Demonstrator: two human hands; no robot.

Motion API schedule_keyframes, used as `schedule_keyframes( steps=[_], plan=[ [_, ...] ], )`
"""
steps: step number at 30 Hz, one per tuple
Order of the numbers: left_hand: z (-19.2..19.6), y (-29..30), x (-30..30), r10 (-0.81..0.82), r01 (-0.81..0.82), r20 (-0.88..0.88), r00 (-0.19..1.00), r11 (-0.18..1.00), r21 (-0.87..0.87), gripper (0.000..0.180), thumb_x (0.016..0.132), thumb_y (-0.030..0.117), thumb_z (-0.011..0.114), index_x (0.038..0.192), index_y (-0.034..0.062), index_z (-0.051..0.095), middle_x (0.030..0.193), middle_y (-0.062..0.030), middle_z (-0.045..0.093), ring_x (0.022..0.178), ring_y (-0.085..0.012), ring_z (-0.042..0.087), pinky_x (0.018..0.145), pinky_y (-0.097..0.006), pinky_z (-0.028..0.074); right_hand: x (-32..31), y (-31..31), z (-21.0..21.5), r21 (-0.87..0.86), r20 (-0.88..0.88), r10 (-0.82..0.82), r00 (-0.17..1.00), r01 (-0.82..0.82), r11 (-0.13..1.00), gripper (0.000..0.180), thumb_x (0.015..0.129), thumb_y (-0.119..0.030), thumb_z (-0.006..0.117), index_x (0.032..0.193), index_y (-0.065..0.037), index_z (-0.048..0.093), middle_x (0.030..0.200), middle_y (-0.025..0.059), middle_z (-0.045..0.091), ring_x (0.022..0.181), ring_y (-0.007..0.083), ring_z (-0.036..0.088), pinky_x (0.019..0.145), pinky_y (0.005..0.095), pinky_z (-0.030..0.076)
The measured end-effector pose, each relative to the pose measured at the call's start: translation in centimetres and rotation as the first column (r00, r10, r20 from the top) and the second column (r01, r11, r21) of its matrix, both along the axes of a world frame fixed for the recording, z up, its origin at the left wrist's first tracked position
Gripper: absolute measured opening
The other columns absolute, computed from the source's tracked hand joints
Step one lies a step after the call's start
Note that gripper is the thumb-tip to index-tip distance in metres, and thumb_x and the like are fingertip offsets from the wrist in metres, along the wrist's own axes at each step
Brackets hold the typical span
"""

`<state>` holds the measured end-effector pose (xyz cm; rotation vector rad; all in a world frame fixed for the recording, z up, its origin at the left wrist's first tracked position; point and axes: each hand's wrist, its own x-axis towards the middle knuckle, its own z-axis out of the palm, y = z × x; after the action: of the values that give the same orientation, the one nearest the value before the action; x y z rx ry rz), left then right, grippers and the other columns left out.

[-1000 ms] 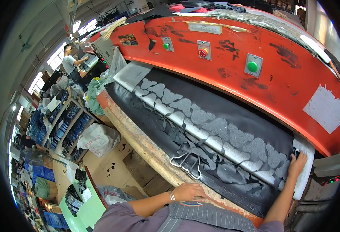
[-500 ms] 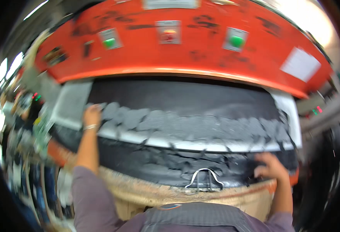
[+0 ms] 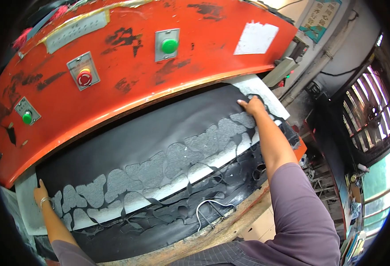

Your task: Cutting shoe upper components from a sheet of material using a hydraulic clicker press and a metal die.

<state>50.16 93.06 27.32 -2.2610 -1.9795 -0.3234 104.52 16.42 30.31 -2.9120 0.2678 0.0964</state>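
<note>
A wide black sheet (image 3: 159,133) lies on a pale board (image 3: 31,217) under the orange-red machine front. Rounded grey patches (image 3: 148,173), framed by thin black strips, run along its near part. My left hand (image 3: 42,195), with a bracelet at the wrist, closes on the sheet's left edge, thumb on top and the other fingers mostly hidden. At the far right end, my right hand (image 3: 253,107) grips the sheet's edge between thumb and fingers. Loose black webbing (image 3: 177,213) hangs over the board's near edge.
The machine front (image 3: 115,66) carries a red button (image 3: 84,77) and two green buttons, one of them large (image 3: 169,45). A bent metal handle (image 3: 210,204) rises at the near wooden edge (image 3: 181,246). Pipes (image 3: 319,62) and a barred window (image 3: 372,106) stand to the right.
The view has swung toward the right and tilted. My right hand has moved from the near right side, where its fingers were apart, up to the sheet's right edge. My left hand stays at the left edge.
</note>
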Motion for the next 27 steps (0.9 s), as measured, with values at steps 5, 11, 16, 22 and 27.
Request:
schedule_keyframes(
  steps=[5, 11, 16, 22, 27],
  plan=[
    [0.3, -2.4, -0.1, -0.026, 0.023, 0.066, 0.997, 0.998, 0.056, 0.065, 0.095, 0.057, 0.037, 0.113, 0.0004, 0.062, 0.115, -0.0261, 0.062, 0.106, -0.0461, 0.058, 0.09, -0.052, 0.046, 3.6, -2.4, -0.3, 0.001, 0.13, 0.031, 0.991, -0.032, 0.999, 0.079, 0.071, -0.054, 0.078, 0.107, 0.014, 0.061, 0.111, 0.0307, 0.063, 0.108, 0.0354, 0.062, 0.089, 0.0427, 0.049],
    [3.7, -7.1, 2.3, -0.025, 0.026, 0.045, 0.999, 0.999, -0.023, 0.062, 0.095, 0.057, 0.038, 0.111, 0.0025, 0.063, 0.114, -0.0244, 0.062, 0.107, -0.0435, 0.058, 0.09, -0.052, 0.046, 4.9, -3.9, -0.6, 0.041, -0.034, 0.125, 0.992, -0.123, 0.992, 0.064, 0.077, -0.046, 0.076, 0.101, 0.013, 0.065, 0.1, 0.0276, 0.067, 0.096, 0.0348, 0.066, 0.082, 0.0436, 0.05],
    [3.2, -6.9, -0.7, -0.034, 0.031, -0.084, 0.996, 0.999, -0.039, 0.059, 0.094, 0.057, 0.041, 0.107, 0.0046, 0.065, 0.113, -0.0231, 0.063, 0.106, -0.0422, 0.059, 0.088, -0.05, 0.047, 5.1, -5.0, 0.0, -0.268, -0.154, 0.314, 0.937, -0.346, 0.899, 0.056, 0.085, -0.046, 0.067, 0.105, 0.006, 0.066, 0.098, 0.0245, 0.067, 0.095, 0.0337, 0.066, 0.085, 0.0402, 0.048],
    [3.0, -7.3, -2.8, -0.098, 0.098, -0.033, 0.995, 0.995, -0.019, 0.064, 0.095, 0.056, 0.039, 0.1, -0.0015, 0.066, 0.103, -0.0267, 0.064, 0.098, -0.0446, 0.06, 0.083, -0.05, 0.047, 1.4, -7.8, -0.1, 0.091, -0.056, 0.268, 0.962, -0.263, 0.961, 0.037, 0.084, -0.035, 0.071, 0.085, 0.002, 0.064, 0.084, 0.0177, 0.065, 0.081, 0.0276, 0.061, 0.076, 0.0395, 0.046],
    [3.0, -9.5, -4.6, -0.15, 0.144, -0.07, 0.986, 0.986, -0.081, 0.067, 0.096, 0.057, 0.037, 0.097, -0.004, 0.065, 0.099, -0.0283, 0.064, 0.093, -0.0471, 0.059, 0.08, -0.051, 0.046, -1.2, -9.6, 0.8, 0.196, -0.088, 0.251, 0.964, -0.231, 0.953, 0.035, 0.085, -0.027, 0.071, 0.07, -0.001, 0.053, 0.066, 0.0047, 0.051, 0.065, 0.0153, 0.043, 0.061, 0.0357, 0.038]
  ],
)
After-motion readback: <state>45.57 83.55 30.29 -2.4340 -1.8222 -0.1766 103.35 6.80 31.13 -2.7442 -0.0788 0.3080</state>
